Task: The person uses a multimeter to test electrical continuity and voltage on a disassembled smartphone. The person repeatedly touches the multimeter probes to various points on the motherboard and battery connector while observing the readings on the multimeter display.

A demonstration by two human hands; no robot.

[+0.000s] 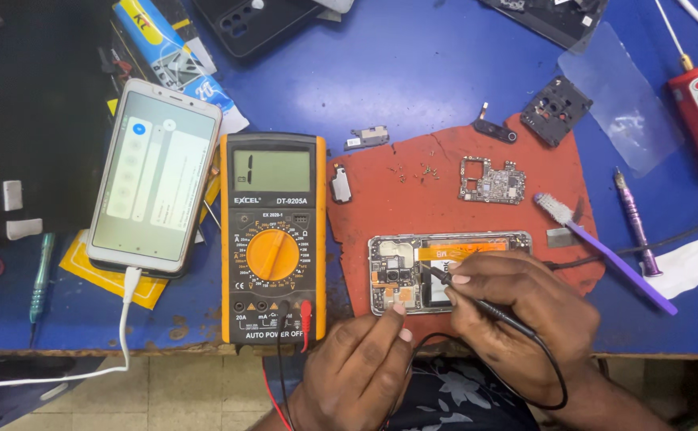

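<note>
Left hand point(365, 355): nearest the camera, fingers pinched narrow on a probe tip at the phone's lower edge.
Right hand point(516, 307): closed on the black probe point(477, 299), tip on the board.
Phone point(445, 271): opened, back off, on the red mat point(445, 172).
Handling: light, stiff, likely fragile inside; best gripped by its frame edges.
Meter point(272, 235): just left, leads plugged in.

Bare blue tabletop point(429, 72) at far centre gives a hand open passage. Left, the orange-cased multimeter point(272, 238) and white smartphone point(156, 177) block the way. Right, a purple-handled brush point(604, 251) and purple screwdriver point(634, 223) lie across the path. Small screws point(417, 171) and a green circuit board point(491, 179) dot the red mat point(389, 203).
</note>
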